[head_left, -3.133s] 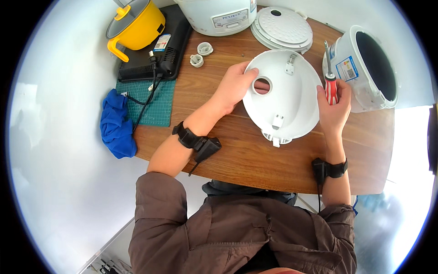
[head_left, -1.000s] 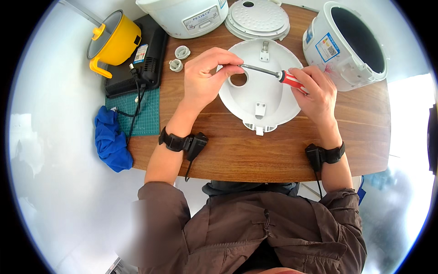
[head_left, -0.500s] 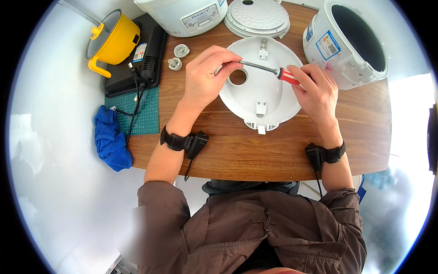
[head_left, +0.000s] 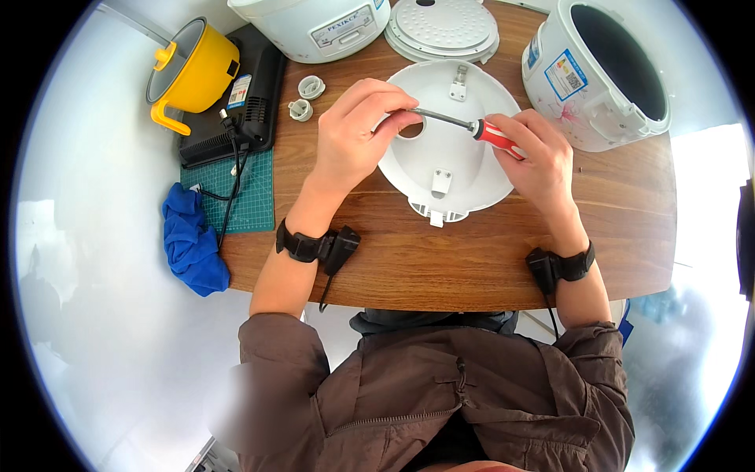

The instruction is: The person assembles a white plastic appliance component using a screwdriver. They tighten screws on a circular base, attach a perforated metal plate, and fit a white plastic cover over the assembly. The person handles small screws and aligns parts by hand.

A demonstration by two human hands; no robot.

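Note:
A screwdriver with a red and white handle is held level above the white round rice cooker lid. My right hand is closed round its handle. My left hand pinches the far end of the metal shaft between thumb and fingers, hiding the tip; whether a screw is there too I cannot make out. The lid lies hollow side up on the table, with a metal bracket at its far edge, a white bracket near its front latch, and a round hole partly covered by my left hand.
Two small white caps lie left of the lid. Behind stand a white rice cooker and a dimpled round plate; an open cooker body is at right. At left are a yellow pot, a green mat and a blue cloth.
The lid has turned slightly clockwise, its front latch shifting left. My right hand and the screwdriver handle have moved a little left. Both hands keep their hold.

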